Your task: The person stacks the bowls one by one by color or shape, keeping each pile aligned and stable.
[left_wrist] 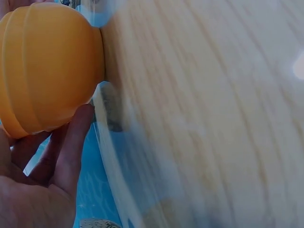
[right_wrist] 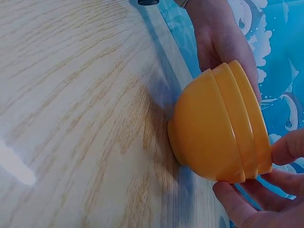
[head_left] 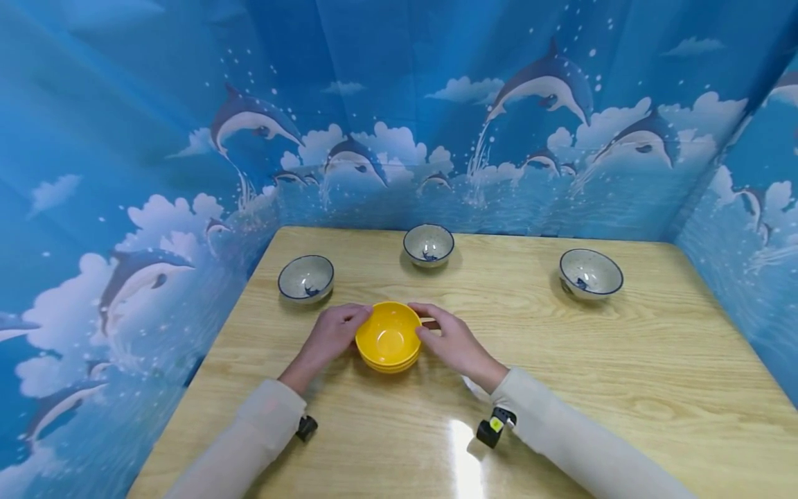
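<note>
A nested stack of yellow bowls (head_left: pixel 389 339) stands upright near the middle of the wooden table, its foot at the tabletop. Three rims show one above another in the right wrist view, and the top bowl holds nothing. My left hand (head_left: pixel 337 331) grips the left side of the stack; in the left wrist view its fingers (left_wrist: pixel 76 137) curve against the outer wall of the bowls. From the right, my right hand (head_left: pixel 451 339) holds the stack, with the thumb at the upper rim and fingers (right_wrist: pixel 232 202) beneath the rims. Part of the stack's far side is hidden.
Three speckled grey bowls with dark blue rims stand apart on the wooden table (head_left: pixel 654 360): a left bowl (head_left: pixel 306 277), a back bowl (head_left: pixel 428 244) and a right bowl (head_left: pixel 591 273). A dolphin-print curtain (head_left: pixel 399 118) borders the table's back and sides.
</note>
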### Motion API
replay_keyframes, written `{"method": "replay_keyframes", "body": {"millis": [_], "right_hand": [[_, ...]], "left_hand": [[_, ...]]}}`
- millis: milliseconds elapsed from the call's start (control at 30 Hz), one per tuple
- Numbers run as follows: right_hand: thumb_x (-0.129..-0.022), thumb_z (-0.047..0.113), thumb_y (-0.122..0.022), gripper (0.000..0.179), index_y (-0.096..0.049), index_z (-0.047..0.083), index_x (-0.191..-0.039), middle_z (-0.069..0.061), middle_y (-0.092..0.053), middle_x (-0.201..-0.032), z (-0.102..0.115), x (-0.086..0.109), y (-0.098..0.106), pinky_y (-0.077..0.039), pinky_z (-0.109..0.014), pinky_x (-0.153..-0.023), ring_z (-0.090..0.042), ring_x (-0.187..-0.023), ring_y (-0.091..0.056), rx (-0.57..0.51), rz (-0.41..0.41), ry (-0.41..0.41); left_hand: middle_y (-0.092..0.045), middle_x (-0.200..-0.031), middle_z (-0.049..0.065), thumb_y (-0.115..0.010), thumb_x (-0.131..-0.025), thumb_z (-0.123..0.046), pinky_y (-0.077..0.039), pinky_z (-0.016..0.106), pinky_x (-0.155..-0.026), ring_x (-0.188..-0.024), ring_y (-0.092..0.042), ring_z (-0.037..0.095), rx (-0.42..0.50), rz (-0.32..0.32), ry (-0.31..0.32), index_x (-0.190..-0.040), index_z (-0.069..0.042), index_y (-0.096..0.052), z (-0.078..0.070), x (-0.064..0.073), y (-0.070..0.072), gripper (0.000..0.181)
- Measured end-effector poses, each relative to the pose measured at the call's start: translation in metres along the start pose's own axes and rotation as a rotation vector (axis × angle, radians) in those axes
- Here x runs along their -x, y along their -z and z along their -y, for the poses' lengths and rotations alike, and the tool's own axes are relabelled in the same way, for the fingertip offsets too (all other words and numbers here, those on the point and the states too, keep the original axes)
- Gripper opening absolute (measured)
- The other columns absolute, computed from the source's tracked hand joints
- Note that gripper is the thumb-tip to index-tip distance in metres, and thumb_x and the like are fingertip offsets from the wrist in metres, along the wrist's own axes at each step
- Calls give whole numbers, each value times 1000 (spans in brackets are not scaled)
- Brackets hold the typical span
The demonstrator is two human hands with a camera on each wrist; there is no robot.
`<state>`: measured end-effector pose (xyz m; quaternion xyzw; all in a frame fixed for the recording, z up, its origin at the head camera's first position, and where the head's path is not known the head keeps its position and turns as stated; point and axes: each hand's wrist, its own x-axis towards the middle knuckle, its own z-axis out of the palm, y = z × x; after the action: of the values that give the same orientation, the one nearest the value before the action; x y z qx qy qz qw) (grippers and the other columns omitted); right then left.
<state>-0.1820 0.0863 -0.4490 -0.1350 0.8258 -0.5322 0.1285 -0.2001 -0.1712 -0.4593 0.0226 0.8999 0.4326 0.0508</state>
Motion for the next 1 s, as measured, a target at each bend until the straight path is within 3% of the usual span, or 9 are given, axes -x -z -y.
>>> {"method": "replay_keyframes", "body": {"millis": [100, 233, 367, 433, 633, 767, 1000], "right_hand": [[-111, 13, -57, 50, -53, 11, -160, -13, -57, -162, 1, 0, -1, -58, -51, -114, -38, -139, -61, 7, -6, -7], [-111, 13, -58, 49, -55, 13, -159, -12, -57, -161, 2, 1, -2, -57, -51, -114, -37, -139, -61, 10, -17, -22], [-111, 14, -58, 49, -54, 13, -160, -11, -57, -161, 2, 2, -3, -57, -51, -115, -36, -139, -61, 5, -20, -29], [-111, 14, -59, 48, -55, 13, -159, -11, -57, -161, 2, 2, -4, -57, -51, -115, -36, -139, -62, 1, -21, -29], [-112, 15, -59, 46, -56, 12, -158, -12, -58, -161, -1, 2, -3, -57, -51, -113, -36, -137, -63, 10, -25, -9], [-112, 15, -59, 45, -57, 11, -157, -13, -58, -161, -3, 1, -4, -58, -51, -113, -37, -136, -64, 24, -27, -3], [-112, 15, -58, 45, -57, 10, -157, -13, -58, -161, -2, 3, -4, -58, -51, -113, -36, -135, -64, 37, -27, -15]], "left_hand": [[-74, -142, 12, -57, -113, -44, -52, 55, -119, -138, -66, 35, -7, 6, 12, -124, -13, -82, -1, 0, 0, 42], [-75, -140, 11, -56, -114, -42, -54, 55, -117, -135, -68, 34, -22, 6, 23, -106, -14, -83, -4, 1, 1, 40], [-79, -130, 8, -53, -116, -39, -60, 49, -107, -116, -71, 26, -66, 11, 22, -82, -13, -72, -8, 2, -1, 47], [-80, -116, 7, -51, -116, -39, -59, 42, -95, -102, -68, 22, -89, 14, 25, -76, -13, -65, -10, 2, -1, 50], [-60, -77, 5, -51, -116, -39, -45, 29, -69, -76, -55, 19, -86, 20, 45, -72, -13, -59, -12, 2, -2, 52], [-53, -72, 3, -52, -116, -40, -42, 28, -65, -71, -52, 19, -84, 14, 39, -71, -14, -57, -12, 3, -2, 53], [-52, -70, 2, -53, -115, -43, -41, 27, -62, -70, -52, 19, -67, 0, 53, -73, -14, -62, -12, 5, -3, 52]]}}
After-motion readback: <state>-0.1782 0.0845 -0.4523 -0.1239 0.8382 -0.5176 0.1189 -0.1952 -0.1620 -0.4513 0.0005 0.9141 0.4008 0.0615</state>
